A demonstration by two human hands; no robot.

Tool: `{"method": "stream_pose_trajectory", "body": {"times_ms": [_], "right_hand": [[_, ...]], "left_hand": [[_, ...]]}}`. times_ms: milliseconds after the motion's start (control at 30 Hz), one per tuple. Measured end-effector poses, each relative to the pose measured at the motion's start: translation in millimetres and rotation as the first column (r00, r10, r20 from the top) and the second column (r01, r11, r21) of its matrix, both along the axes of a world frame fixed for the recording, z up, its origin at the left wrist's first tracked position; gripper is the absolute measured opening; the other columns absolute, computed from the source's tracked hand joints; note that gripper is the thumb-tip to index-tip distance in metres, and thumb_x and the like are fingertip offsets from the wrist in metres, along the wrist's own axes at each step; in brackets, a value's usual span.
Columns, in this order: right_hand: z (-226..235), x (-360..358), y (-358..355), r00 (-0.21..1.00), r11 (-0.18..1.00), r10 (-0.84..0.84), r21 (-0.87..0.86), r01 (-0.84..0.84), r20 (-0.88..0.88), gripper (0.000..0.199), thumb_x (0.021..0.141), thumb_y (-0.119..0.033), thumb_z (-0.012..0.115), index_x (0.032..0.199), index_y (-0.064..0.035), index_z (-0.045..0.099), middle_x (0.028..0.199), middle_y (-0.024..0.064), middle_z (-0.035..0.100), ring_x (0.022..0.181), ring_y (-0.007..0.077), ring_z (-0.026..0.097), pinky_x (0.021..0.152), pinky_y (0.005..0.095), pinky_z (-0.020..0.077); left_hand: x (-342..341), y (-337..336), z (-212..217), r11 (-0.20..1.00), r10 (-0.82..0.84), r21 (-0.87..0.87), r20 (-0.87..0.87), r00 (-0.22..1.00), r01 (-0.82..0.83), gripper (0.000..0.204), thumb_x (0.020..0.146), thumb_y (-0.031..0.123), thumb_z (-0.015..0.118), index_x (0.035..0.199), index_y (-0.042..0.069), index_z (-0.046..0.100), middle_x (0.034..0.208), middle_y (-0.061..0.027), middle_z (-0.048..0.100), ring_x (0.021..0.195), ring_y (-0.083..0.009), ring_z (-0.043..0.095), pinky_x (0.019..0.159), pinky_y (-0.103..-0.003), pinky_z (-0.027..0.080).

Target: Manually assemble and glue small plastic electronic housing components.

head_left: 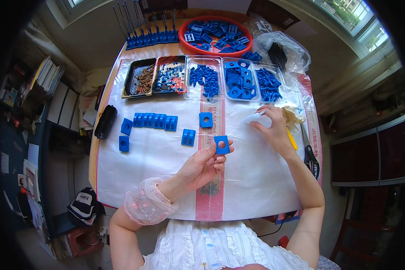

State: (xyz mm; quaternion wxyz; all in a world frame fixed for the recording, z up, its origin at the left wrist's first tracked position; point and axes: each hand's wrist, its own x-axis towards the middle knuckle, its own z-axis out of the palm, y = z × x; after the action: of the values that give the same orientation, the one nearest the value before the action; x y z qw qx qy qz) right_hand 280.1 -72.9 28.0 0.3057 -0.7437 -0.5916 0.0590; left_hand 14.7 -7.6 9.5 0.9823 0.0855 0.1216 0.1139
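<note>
My left hand (200,164) pinches a blue square plastic piece with a round hole (218,150) between thumb and fingers, over the middle of the table. To the right, my right hand (274,127) has its thumb and fingers closed round a smooth white rounded object (253,119), whose exact kind I cannot make out. Beyond the left hand lie another blue holed square (201,121) and a ridged blue block (188,137). Farther left are a row of ridged blue blocks (155,121) and two more blue holed pieces, one upper (126,126) and one lower (124,143).
Across the back stand trays of screws (144,81), small nuts (171,74) and blue parts (204,78). Behind them are a red basin (182,38) and a blue rack with springs (153,39). Scissors (311,157) and a yellow-handled tool (292,139) lie at right; a black case (105,122) at left.
</note>
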Motion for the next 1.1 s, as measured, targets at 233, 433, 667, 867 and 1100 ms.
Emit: {"method": "stream_pose_trajectory", "body": {"times_ms": [233,433,667,867,1100], "right_hand": [[33,-7,-8,0.85,0.995,0.064,0.093,-0.018,-0.523,0.021,0.081,-0.005,0.071,0.094,-0.003,0.055,0.109,0.0113,0.067,0.098,0.0195,0.064,0.088,0.0336,0.0489],[46,-7,-42,0.589,0.975,0.206,0.214,-0.057,-0.781,0.018,0.087,-0.005,0.065,0.102,-0.0027,0.055,0.097,0.0147,0.069,0.089,0.0159,0.065,0.081,0.0274,0.0499],[12,1,-55,0.293,0.957,0.261,0.286,0.045,-0.92,0.027,0.092,-0.025,0.068,0.106,-0.0045,0.057,0.086,0.0065,0.064,0.073,0.0107,0.056,0.064,0.0234,0.0415],[0,0,-56,0.154,0.961,0.263,0.272,0.04,-0.952,0.027,0.092,-0.029,0.068,0.104,-0.0069,0.056,0.079,0.001,0.057,0.061,0.0067,0.045,0.056,0.0217,0.033],[1,-10,-57,0.2,0.978,0.139,0.167,0.127,-0.97,0.022,0.091,-0.026,0.068,0.095,-0.0091,0.055,0.067,-0.0041,0.048,0.051,0.001,0.035,0.046,0.0177,0.0258]], "left_hand": [[-2,2,-2,0.999,0.008,0.038,-0.022,1.0,-0.008,0.048,0.101,0.033,0.05,0.137,0.003,0.044,0.121,-0.0038,0.051,0.081,-0.0068,0.043,0.068,-0.019,0.042],[-2,6,0,0.998,0.035,0.062,-0.059,0.998,-0.032,0.053,0.101,0.035,0.051,0.139,0.0,0.042,0.117,-0.0024,0.052,0.079,-0.007,0.041,0.065,-0.019,0.04],[1,8,-4,0.996,0.025,0.086,-0.07,0.997,-0.019,0.05,0.1,0.038,0.051,0.137,0.005,0.045,0.12,-0.0031,0.054,0.08,-0.0066,0.043,0.066,-0.02,0.041],[1,8,-5,0.997,0.025,0.072,-0.05,0.998,-0.021,0.05,0.1,0.037,0.05,0.137,0.003,0.045,0.119,-0.0031,0.054,0.08,-0.0064,0.043,0.067,-0.02,0.042],[2,7,-6,0.997,0.006,0.081,-0.047,0.999,-0.002,0.052,0.101,0.036,0.049,0.138,0.0,0.042,0.113,-0.0025,0.053,0.081,-0.0055,0.043,0.067,-0.019,0.042]]}}
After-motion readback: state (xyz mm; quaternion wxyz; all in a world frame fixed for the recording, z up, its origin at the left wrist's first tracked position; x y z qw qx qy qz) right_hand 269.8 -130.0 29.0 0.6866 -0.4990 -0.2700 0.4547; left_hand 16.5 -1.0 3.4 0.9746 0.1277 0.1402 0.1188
